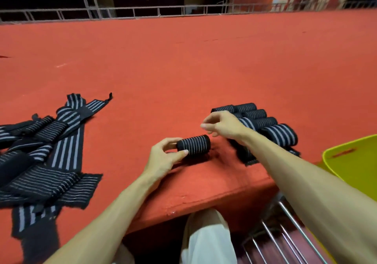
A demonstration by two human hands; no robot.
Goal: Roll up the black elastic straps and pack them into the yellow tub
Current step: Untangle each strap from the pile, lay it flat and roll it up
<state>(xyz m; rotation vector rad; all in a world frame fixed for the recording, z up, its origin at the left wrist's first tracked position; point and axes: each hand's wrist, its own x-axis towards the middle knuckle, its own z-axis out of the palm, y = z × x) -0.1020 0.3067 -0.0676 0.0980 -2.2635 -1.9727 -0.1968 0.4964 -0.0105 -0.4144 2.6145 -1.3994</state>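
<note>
Forearms (pixel 114 208) cross red table (pixel 183 69) below metal railing (pixel 142 11); left fingers (pixel 178 154) grip rolled strap (pixel 193 144), right fingers (pixel 208 126) loosely curled.

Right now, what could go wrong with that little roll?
Only the left hand grips the rolled strap; the right hand is off it, so it might spring open. The right arm passes over the finished rolls near the table edge, so it could knock some off, missing the yellow tub.

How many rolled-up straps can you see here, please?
At least 7: one roll in the left hand, a cluster of six behind the right hand; others may be hidden.
</note>
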